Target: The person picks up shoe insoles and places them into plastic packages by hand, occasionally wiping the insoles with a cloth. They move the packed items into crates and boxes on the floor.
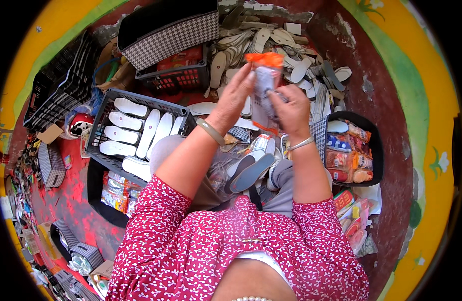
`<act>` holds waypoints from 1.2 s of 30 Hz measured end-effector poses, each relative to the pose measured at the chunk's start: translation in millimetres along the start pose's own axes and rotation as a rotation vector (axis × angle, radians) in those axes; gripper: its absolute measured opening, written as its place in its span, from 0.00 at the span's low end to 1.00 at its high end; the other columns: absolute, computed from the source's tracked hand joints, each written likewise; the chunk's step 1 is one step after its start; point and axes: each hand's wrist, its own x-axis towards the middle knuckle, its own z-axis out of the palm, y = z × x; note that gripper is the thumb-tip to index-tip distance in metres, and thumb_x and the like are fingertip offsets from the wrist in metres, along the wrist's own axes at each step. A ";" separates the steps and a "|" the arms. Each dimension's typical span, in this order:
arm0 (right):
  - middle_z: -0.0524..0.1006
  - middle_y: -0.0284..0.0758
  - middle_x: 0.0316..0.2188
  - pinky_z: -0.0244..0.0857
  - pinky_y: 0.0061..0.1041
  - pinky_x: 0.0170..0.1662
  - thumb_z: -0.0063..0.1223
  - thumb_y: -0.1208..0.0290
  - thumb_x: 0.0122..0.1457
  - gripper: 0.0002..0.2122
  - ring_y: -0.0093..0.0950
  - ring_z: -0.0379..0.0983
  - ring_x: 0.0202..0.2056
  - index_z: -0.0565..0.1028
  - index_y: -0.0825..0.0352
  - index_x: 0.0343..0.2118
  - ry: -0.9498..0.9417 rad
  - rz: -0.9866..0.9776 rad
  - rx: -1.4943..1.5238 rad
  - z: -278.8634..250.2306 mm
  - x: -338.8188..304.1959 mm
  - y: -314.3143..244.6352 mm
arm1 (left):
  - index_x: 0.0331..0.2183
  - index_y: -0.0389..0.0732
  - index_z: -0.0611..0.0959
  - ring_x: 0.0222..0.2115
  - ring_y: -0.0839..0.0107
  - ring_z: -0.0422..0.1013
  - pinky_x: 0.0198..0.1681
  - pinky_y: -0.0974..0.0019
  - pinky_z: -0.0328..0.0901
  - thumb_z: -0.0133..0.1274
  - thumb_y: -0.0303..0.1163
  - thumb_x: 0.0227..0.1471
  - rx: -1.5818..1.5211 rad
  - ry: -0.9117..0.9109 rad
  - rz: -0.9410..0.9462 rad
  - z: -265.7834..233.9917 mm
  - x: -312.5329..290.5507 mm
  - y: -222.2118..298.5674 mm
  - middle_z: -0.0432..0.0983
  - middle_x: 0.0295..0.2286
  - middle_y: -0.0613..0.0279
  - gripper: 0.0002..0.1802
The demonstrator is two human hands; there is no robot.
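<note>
In front of me I hold up a clear insole packet with an orange top and something dark grey and pale inside; it is slightly blurred. The fingers of my left hand press together along the packet's left edge, near the orange end. My right hand has its fingers curled around the right side. Below the hands, grey insoles and clear plastic wrappings lie on my lap and between my legs. A black crate at my left holds several white insoles in rows.
Behind my hands rises a heap of loose insoles. A houndstooth bin rests on a dark crate at the back left. At right, a black-lined bin holds packed insoles. More packets lie below it, beside the dark red wall.
</note>
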 end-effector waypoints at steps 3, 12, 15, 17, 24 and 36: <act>0.72 0.34 0.21 0.62 0.21 0.30 0.59 0.73 0.45 0.07 0.28 0.69 0.25 0.76 0.67 0.28 0.013 -0.298 -0.261 17.6 -11.4 -33.5 | 0.54 0.34 0.58 0.47 0.67 0.63 0.52 0.65 0.56 0.48 0.45 0.53 -0.131 -0.105 -0.121 0.0 0.7 -8.7 0.67 0.45 0.56 0.35; 0.75 0.31 0.35 0.67 0.23 0.37 0.55 0.70 0.53 0.11 0.24 0.73 0.33 0.74 0.65 0.39 0.126 0.453 0.803 -43.8 16.2 7.5 | 0.51 0.33 0.64 0.50 0.55 0.62 0.54 0.52 0.55 0.30 0.47 0.59 -0.770 -0.237 -0.323 -25.9 9.4 15.1 0.64 0.49 0.46 0.29; 0.74 0.34 0.38 0.69 0.26 0.40 0.52 0.72 0.55 0.13 0.24 0.72 0.37 0.71 0.66 0.43 0.368 0.397 1.170 -64.1 20.7 18.4 | 0.43 0.32 0.70 0.40 0.54 0.68 0.48 0.49 0.61 0.28 0.50 0.58 -0.793 -0.104 -0.381 -10.8 5.0 30.4 0.71 0.35 0.52 0.30; 0.73 0.35 0.41 0.68 0.27 0.43 0.51 0.74 0.55 0.14 0.24 0.71 0.40 0.70 0.66 0.45 0.342 0.326 1.181 -65.3 17.9 9.4 | 0.42 0.33 0.71 0.38 0.56 0.69 0.46 0.51 0.63 0.31 0.51 0.58 -0.719 -0.042 -0.392 -8.2 4.8 27.8 0.71 0.34 0.54 0.29; 0.72 0.39 0.40 0.60 0.31 0.50 0.46 0.86 0.42 0.18 0.37 0.67 0.45 0.72 0.65 0.40 0.000 -0.402 0.032 8.1 -12.3 -33.5 | 0.42 0.35 0.72 0.38 0.62 0.70 0.45 0.58 0.64 0.36 0.46 0.58 -0.515 -0.052 -0.413 -11.2 0.2 -0.8 0.72 0.35 0.54 0.24; 0.76 0.34 0.38 0.66 0.20 0.36 0.51 0.76 0.52 0.10 0.24 0.73 0.35 0.74 0.65 0.39 0.312 0.312 0.465 -50.5 16.6 18.6 | 0.50 0.30 0.63 0.48 0.46 0.63 0.51 0.49 0.59 0.26 0.51 0.59 -0.665 -0.116 -0.329 -31.0 16.3 19.7 0.64 0.47 0.40 0.34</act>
